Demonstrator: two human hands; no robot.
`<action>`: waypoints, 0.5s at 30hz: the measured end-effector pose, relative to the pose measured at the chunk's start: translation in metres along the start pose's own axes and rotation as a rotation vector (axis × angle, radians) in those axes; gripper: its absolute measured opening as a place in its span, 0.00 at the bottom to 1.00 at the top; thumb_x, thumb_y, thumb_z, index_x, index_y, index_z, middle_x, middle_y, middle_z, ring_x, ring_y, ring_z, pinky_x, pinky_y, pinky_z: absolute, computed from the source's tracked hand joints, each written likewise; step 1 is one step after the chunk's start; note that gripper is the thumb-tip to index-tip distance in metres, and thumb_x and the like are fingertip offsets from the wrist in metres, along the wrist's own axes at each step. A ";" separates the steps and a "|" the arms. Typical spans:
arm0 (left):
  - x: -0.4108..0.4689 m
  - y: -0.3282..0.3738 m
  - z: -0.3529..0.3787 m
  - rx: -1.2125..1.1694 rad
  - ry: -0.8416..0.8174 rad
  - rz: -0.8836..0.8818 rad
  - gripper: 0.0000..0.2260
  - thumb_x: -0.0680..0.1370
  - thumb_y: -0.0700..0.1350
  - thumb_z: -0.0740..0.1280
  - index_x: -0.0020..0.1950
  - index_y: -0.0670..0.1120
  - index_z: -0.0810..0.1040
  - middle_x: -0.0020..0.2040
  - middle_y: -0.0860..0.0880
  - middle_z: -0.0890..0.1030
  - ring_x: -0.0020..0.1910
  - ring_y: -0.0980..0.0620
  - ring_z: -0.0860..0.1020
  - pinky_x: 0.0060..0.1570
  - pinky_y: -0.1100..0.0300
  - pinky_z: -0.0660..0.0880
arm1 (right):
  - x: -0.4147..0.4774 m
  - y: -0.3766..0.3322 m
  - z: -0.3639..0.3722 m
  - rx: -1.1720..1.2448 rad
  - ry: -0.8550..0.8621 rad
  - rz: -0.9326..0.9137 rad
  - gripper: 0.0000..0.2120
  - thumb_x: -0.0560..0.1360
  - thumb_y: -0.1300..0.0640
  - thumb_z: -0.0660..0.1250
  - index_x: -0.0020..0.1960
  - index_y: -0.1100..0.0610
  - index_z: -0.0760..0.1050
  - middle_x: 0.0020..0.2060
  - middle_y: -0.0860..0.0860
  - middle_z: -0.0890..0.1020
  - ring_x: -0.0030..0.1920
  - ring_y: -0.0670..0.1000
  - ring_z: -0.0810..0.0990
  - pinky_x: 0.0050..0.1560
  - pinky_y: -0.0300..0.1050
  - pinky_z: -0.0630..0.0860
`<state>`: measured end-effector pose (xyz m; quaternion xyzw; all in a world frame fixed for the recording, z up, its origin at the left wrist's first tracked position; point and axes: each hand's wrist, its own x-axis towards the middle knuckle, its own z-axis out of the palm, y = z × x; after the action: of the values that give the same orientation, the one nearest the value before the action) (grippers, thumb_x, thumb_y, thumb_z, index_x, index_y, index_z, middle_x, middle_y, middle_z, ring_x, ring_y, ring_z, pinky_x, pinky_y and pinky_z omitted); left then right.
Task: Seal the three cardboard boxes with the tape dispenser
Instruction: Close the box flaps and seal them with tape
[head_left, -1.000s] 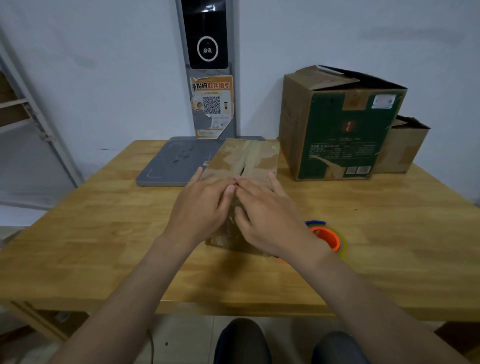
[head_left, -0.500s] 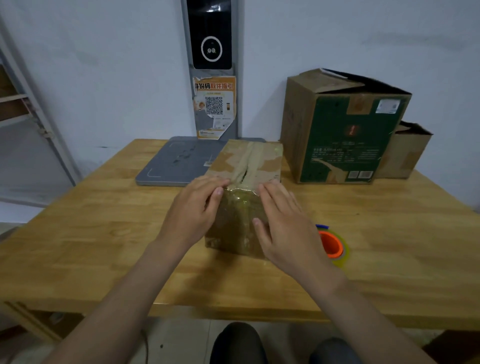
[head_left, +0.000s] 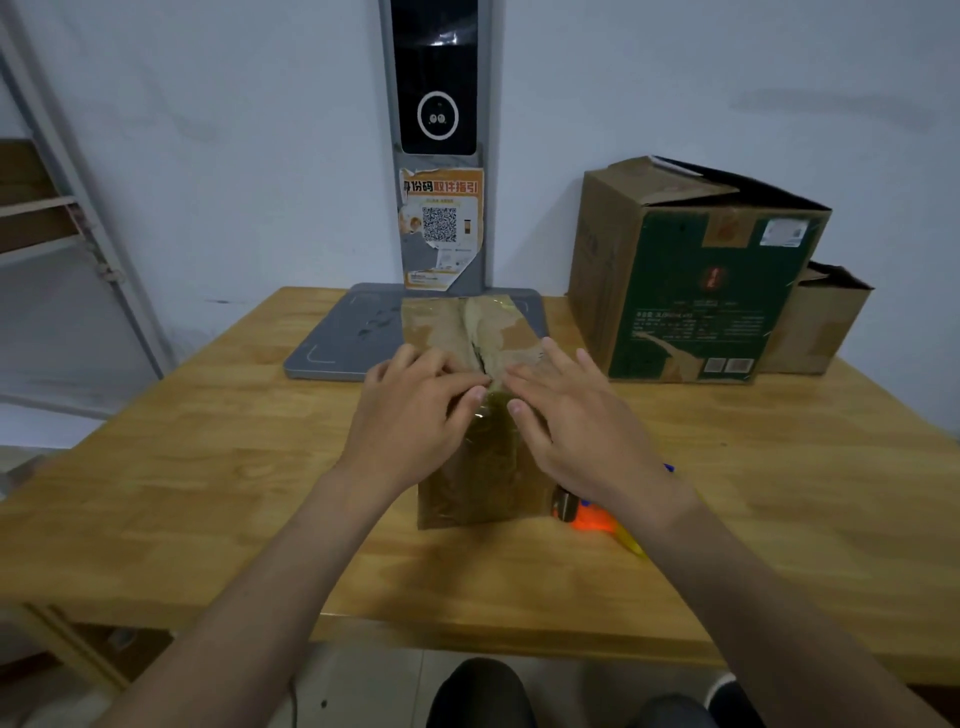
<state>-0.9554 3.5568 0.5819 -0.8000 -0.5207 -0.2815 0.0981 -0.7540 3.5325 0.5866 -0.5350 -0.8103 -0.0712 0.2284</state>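
A small brown cardboard box (head_left: 483, 467) stands in the middle of the wooden table, its top flaps closed with a shiny tape strip along the seam. My left hand (head_left: 415, 410) and my right hand (head_left: 571, 415) press flat on the box's top near edge, fingers straight, one on each side of the seam. The orange tape dispenser (head_left: 592, 517) lies on the table just right of the box, mostly hidden by my right wrist. A tall green-printed box (head_left: 691, 280) with raised flaps stands at the back right, and a smaller open brown box (head_left: 821, 322) sits behind it.
A grey scale platform (head_left: 343, 332) lies behind the small box, with a post carrying a black screen and a QR poster (head_left: 441, 228) against the wall. A metal shelf frame (head_left: 78, 223) stands at the far left. The table (head_left: 208, 467) edge runs close to my knees.
Both hands slid from the middle of the box top toward its near edge, then apart and back over the seam. The view shifted slightly; the dispenser is now more hidden by my right wrist.
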 end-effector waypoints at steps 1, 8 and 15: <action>0.004 0.000 -0.002 0.010 -0.040 -0.010 0.19 0.83 0.61 0.53 0.65 0.62 0.80 0.53 0.60 0.73 0.56 0.55 0.69 0.55 0.51 0.68 | 0.004 0.001 0.000 0.017 -0.024 -0.012 0.23 0.85 0.44 0.49 0.74 0.47 0.70 0.73 0.44 0.73 0.80 0.48 0.56 0.80 0.51 0.49; 0.022 -0.001 -0.004 0.089 -0.156 -0.027 0.20 0.84 0.61 0.50 0.65 0.61 0.78 0.61 0.59 0.73 0.64 0.53 0.66 0.52 0.51 0.65 | 0.031 0.001 -0.003 0.095 -0.191 -0.009 0.22 0.86 0.45 0.45 0.72 0.43 0.71 0.72 0.43 0.73 0.78 0.48 0.61 0.79 0.54 0.52; 0.027 -0.013 0.000 -0.040 -0.242 -0.044 0.21 0.85 0.55 0.48 0.68 0.58 0.77 0.66 0.56 0.79 0.70 0.53 0.71 0.69 0.37 0.67 | 0.039 0.006 -0.001 0.073 -0.258 -0.003 0.25 0.85 0.43 0.42 0.76 0.45 0.67 0.75 0.45 0.70 0.79 0.48 0.58 0.79 0.56 0.51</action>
<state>-0.9585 3.5837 0.5948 -0.8184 -0.5404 -0.1951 0.0124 -0.7614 3.5673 0.6042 -0.5296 -0.8359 0.0273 0.1414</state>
